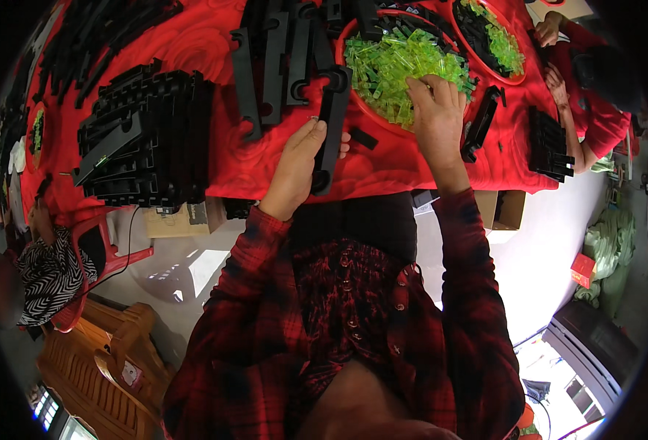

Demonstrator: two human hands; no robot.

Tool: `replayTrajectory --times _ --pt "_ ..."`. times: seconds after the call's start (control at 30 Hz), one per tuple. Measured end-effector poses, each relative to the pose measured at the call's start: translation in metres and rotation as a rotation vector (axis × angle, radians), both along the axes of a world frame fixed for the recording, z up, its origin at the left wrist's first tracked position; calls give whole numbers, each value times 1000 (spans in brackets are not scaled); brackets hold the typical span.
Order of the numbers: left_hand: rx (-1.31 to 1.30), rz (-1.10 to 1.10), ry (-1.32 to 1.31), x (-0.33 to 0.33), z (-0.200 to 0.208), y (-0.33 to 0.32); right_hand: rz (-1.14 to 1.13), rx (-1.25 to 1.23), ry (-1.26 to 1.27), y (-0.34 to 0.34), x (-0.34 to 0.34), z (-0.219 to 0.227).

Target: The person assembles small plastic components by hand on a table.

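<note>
Though narrow — long black strip [331,136]

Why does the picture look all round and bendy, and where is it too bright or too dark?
In the head view, a fisheye lens bends things near the black rim; in the head view, the floor on the right is washed out nearly white; also in the head view, the stack of black parts loses detail in darkness.

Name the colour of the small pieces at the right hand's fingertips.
The small pieces are bright yellow-green, seen best in the head view.
</note>
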State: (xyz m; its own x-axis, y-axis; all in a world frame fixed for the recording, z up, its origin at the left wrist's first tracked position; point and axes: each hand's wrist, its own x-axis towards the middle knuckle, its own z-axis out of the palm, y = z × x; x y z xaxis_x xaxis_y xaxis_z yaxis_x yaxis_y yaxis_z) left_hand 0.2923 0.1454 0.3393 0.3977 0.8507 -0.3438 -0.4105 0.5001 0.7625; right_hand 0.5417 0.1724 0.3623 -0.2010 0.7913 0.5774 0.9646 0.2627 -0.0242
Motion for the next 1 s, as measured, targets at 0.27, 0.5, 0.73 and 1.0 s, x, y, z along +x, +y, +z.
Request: replayTrajectory --times 0.27,0.5,0.73,1.0 --pt "-58 61 -15 1 -3 -2 40 91 23 4 -1 7" --pt "16 12 75 -1 -4 -4 79 -34 530 -11 -27 17" --pt "34 -13 95 1 9 -5 182 -523 1438 -29 -69 39" --pt "5 -6 28 1 3 -7 210 -368 916 -30 -93 18"
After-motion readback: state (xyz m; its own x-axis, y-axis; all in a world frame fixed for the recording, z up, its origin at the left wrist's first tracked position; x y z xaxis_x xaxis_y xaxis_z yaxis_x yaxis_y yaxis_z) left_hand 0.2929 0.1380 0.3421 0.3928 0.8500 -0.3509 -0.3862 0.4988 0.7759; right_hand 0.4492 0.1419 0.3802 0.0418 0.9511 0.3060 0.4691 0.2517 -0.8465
